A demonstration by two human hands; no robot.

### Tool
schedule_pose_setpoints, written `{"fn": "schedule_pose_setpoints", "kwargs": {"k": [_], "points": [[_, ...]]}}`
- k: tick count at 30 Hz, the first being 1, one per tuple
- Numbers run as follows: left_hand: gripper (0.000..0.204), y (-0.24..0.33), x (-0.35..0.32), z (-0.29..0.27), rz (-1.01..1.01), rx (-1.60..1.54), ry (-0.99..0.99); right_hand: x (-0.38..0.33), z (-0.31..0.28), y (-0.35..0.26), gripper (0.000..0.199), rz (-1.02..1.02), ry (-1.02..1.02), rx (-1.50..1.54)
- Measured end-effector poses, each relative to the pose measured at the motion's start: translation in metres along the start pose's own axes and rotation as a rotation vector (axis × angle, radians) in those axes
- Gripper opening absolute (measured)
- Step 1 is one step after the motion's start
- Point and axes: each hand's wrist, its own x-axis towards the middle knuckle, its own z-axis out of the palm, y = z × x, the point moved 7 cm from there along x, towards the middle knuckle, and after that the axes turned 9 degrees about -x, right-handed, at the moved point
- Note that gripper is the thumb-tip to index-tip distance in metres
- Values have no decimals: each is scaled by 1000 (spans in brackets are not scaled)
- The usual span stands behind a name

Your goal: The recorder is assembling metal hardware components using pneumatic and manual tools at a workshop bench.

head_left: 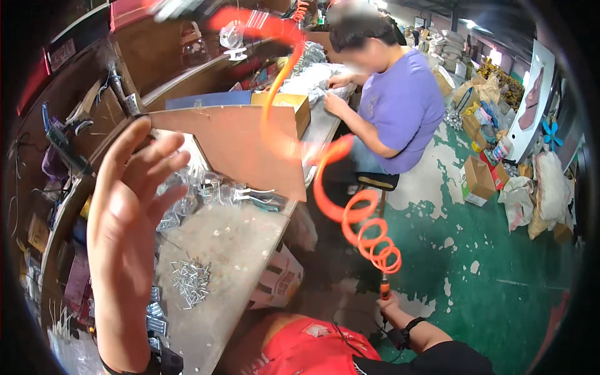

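Note:
My left hand is raised over the left part of the workbench, fingers spread and curved, with nothing in it. Low on the right, my right hand is closed around the lower end of an orange coiled air hose, at its fitting. Whatever lies below the fitting is hidden by the hand. The hose runs upward, stretched and blurred, across the bench. A loose pile of small silver metal pins lies on the bench, right of my left forearm. Small blue-silver metal parts sit beside that forearm.
A brown board stands across the bench, with bagged parts before it. A co-worker in a purple shirt sits beyond. A carton and sacks line the right side. A white bucket stands beside the bench.

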Motion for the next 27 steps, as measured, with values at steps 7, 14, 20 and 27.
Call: {"fn": "schedule_pose_setpoints", "kwargs": {"k": [7, 14, 20, 27], "points": [[84, -9, -34, -13, -100, 207, 84, 14, 25, -21, 48, 146, -144, 242], [54, -53, -98, -59, -180, 417, 156, -8, -30, -39, 48, 36, 24, -240], [37, -123, -158, -91, -382, 546, 159, -15, -18, -111, 38, -479, 6, -329], [33, -143, -163, -33, -272, 686, -159, -66, 18, -268, 41, -547, -402, 69]]}}
